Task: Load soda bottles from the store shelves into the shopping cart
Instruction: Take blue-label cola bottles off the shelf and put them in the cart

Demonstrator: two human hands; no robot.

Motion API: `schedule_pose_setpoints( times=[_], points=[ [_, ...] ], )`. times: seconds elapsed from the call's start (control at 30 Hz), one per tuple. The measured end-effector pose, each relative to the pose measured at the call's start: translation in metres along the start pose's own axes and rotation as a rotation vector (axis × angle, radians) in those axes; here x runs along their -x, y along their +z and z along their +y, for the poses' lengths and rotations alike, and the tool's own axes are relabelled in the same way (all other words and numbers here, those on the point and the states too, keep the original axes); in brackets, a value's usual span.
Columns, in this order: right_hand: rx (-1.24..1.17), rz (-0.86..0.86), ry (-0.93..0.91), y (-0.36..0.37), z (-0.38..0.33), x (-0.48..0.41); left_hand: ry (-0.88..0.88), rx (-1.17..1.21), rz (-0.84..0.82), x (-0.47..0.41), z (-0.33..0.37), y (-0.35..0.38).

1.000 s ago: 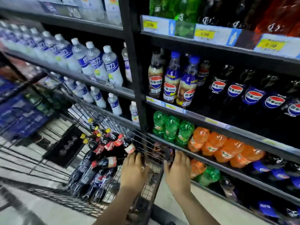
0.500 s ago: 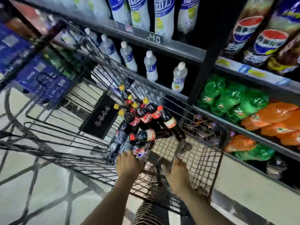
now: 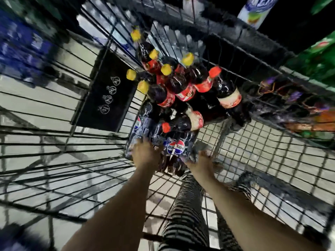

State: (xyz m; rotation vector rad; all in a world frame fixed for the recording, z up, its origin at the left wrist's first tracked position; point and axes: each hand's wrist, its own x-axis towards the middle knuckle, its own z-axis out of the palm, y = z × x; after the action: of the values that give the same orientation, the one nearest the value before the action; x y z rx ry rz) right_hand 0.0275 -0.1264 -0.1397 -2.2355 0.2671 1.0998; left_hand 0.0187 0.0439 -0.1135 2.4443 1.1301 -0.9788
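Soda bottles (image 3: pixel 181 91) lie heaped in the shopping cart (image 3: pixel 262 142), which fills most of the view. The heap sits on the wire floor, and its upper bottles reach the cart's far side. Green bottles (image 3: pixel 319 57) and a white bottle (image 3: pixel 255 9) show beyond that side, at the top right, all blurred. A black panel (image 3: pixel 107 91) with small white symbols hangs on the wire just left of the heap.

Most of the heap is dark cola with red labels. Yellow caps (image 3: pixel 153 54) point to the far side and red caps (image 3: pixel 214 71) sit among them. Dark bottles with round red, white and blue logos (image 3: pixel 175 147) lie at the near end of the heap.

Both arms reach into the cart, the hands a little apart. The left hand (image 3: pixel 145 153) rests on the logo bottles and the right hand (image 3: pixel 202 162) is just beside them, over the wire floor. Blur hides the fingers, so I cannot tell whether either hand grips anything. Striped trousers (image 3: pixel 186 205) show through the wire between the forearms.
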Motion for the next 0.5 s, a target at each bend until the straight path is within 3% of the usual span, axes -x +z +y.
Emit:
schedule_pose_setpoints(
  times=[0.1,0.37,0.5],
  points=[
    [0.011,0.012,0.037,0.015,-0.004,-0.016,-0.028,0.057,0.030,0.000,0.005,0.014],
    [-0.293,0.128,0.046,0.035,-0.007,-0.027,-0.025,0.244,0.029,-0.005,-0.009,0.010],
    [-0.295,0.133,0.062,0.034,-0.006,-0.029,0.058,0.372,0.070,0.003,-0.008,0.017]
  ],
)
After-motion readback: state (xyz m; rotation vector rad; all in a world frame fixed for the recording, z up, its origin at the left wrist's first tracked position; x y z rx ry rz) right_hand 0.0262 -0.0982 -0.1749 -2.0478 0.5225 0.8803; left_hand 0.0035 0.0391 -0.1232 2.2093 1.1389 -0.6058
